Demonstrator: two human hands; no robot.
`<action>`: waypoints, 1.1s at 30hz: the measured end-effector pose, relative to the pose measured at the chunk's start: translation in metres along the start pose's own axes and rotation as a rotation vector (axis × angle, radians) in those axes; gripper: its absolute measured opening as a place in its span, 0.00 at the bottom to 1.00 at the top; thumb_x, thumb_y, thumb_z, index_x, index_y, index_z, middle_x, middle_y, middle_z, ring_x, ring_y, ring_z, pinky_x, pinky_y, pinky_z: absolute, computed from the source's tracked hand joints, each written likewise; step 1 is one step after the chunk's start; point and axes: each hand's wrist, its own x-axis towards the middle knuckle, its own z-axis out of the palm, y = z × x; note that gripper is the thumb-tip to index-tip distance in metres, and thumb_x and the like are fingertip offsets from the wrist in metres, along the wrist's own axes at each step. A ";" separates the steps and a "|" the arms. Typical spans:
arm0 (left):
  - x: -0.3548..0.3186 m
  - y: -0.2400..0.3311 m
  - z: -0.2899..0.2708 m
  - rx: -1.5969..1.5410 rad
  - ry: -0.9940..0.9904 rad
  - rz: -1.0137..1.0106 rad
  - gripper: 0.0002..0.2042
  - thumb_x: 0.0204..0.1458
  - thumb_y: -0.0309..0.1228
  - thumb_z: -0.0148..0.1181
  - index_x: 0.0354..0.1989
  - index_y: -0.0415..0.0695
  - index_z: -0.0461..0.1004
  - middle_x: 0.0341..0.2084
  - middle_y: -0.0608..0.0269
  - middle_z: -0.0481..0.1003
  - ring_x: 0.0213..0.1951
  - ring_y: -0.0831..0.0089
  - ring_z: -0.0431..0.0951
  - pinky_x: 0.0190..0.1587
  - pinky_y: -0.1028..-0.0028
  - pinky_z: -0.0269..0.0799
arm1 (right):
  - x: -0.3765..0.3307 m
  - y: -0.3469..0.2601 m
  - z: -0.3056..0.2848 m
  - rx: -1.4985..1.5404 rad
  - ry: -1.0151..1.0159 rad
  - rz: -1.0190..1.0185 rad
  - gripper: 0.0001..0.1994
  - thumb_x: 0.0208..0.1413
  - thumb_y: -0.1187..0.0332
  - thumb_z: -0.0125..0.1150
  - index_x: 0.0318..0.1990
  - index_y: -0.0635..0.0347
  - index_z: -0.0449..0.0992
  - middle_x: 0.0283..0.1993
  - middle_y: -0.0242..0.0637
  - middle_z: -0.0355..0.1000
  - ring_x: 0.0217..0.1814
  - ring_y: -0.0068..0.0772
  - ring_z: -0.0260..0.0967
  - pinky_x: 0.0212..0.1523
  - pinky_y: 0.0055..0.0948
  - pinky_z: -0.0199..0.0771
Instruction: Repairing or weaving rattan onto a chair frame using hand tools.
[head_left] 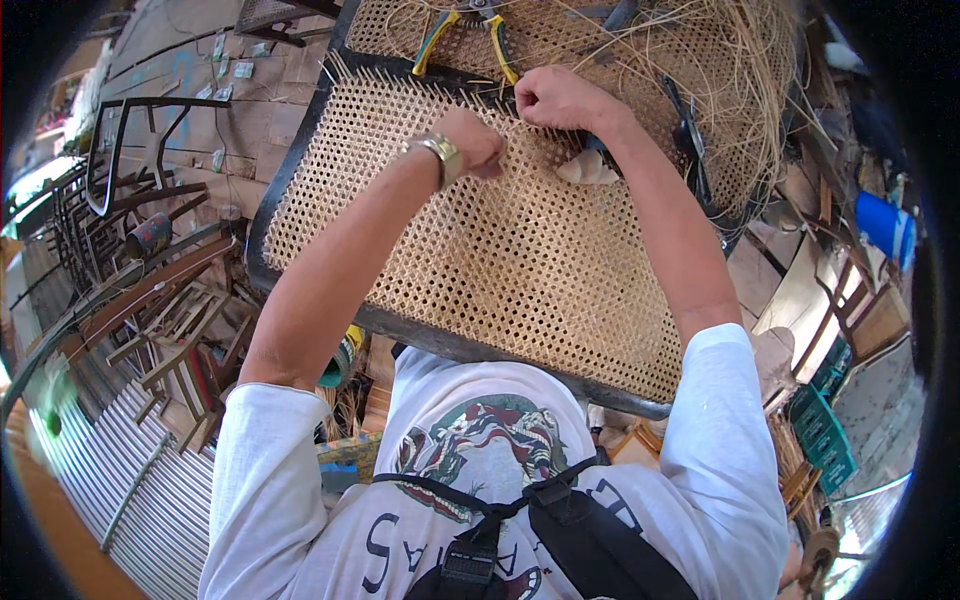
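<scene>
While the woven cane panel (480,270) in its dark frame (283,190) fills the middle of the frame, both hands are at its upper edge. The left hand (472,143), blurred, bends its fingers over the weave; how far they close, I cannot tell. The right hand (560,98) is curled into a fist just beside it; whether it pinches a strand is unclear. Pliers (437,42) lie at upper centre, loose cane strands (745,60) at upper right.

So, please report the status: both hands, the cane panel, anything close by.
Left hand over woven cane panel. Right hand curled near panel's far edge. Pliers close to right hand; loose strands heaped beyond.
</scene>
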 end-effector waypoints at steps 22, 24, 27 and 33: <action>0.010 -0.004 -0.006 0.665 0.287 0.183 0.29 0.55 0.58 0.54 0.22 0.42 0.81 0.22 0.53 0.80 0.29 0.62 0.81 0.38 0.63 0.77 | -0.017 -0.018 0.023 -0.316 0.179 -0.132 0.09 0.46 0.74 0.62 0.37 0.55 0.76 0.31 0.38 0.74 0.37 0.42 0.74 0.39 0.38 0.72; -0.001 -0.009 -0.008 0.648 0.320 0.131 0.27 0.55 0.57 0.56 0.30 0.40 0.81 0.29 0.51 0.81 0.33 0.60 0.82 0.39 0.62 0.77 | -0.020 -0.026 0.024 -0.478 0.231 -0.178 0.10 0.50 0.73 0.58 0.41 0.53 0.74 0.30 0.39 0.75 0.37 0.43 0.75 0.41 0.40 0.72; -0.041 -0.032 -0.031 0.673 0.252 0.063 0.25 0.56 0.55 0.55 0.29 0.41 0.78 0.24 0.53 0.78 0.26 0.61 0.77 0.31 0.62 0.73 | -0.024 -0.037 0.025 -0.617 0.259 -0.230 0.14 0.52 0.73 0.56 0.47 0.50 0.72 0.32 0.38 0.75 0.40 0.43 0.74 0.46 0.41 0.70; -0.126 -0.086 -0.063 0.607 0.483 0.204 0.26 0.54 0.54 0.57 0.21 0.40 0.73 0.17 0.56 0.74 0.20 0.62 0.73 0.25 0.62 0.67 | -0.023 -0.085 0.050 0.004 0.250 -0.313 0.17 0.58 0.70 0.56 0.55 0.52 0.71 0.35 0.36 0.76 0.40 0.35 0.73 0.45 0.38 0.71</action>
